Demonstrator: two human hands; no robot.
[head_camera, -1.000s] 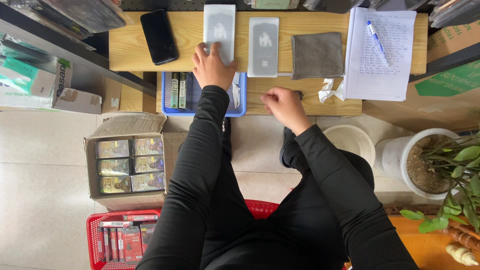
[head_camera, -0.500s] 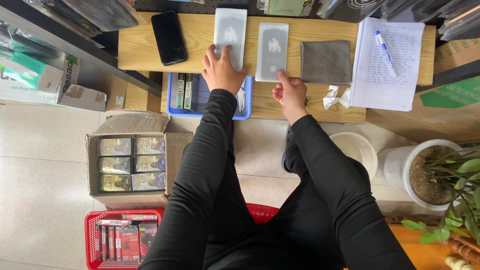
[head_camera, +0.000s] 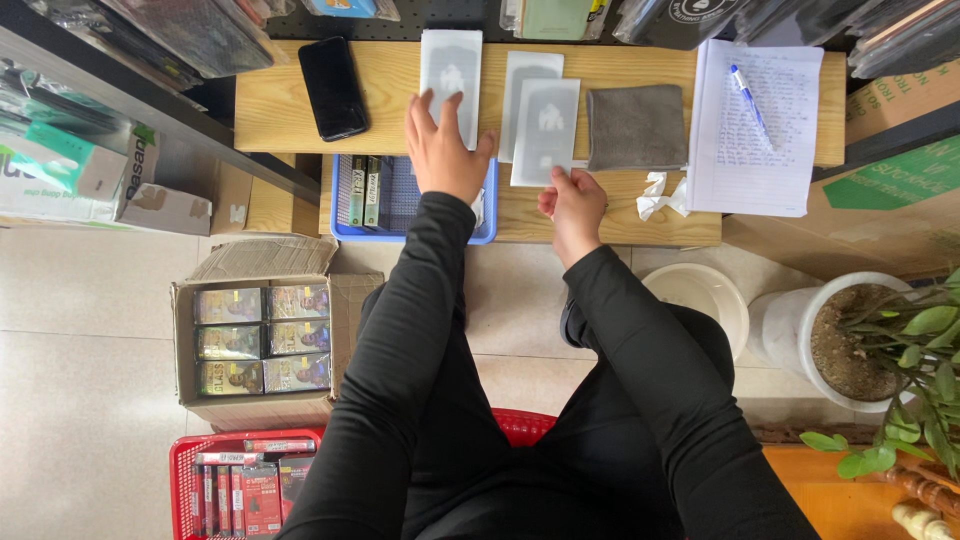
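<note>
Fingers (head_camera: 562, 181) pinch thin frosted rectangular sheet (head_camera: 545, 130).

Pale tiled floor (head_camera: 90, 300) beneath wooden workbench (head_camera: 280, 110)

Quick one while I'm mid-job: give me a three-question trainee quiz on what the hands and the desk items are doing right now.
1. True or false: the left hand rests on the black phone.
2. What does the right hand pinch? A) the blue pen B) the lower edge of a grey sleeve C) the grey cloth
3. Fill in: the pen lies on a handwritten ____.

Key: 1. False; it lies on a pale sleeve, partly over the blue tray. 2. B. 3. Sheet of paper.
</note>
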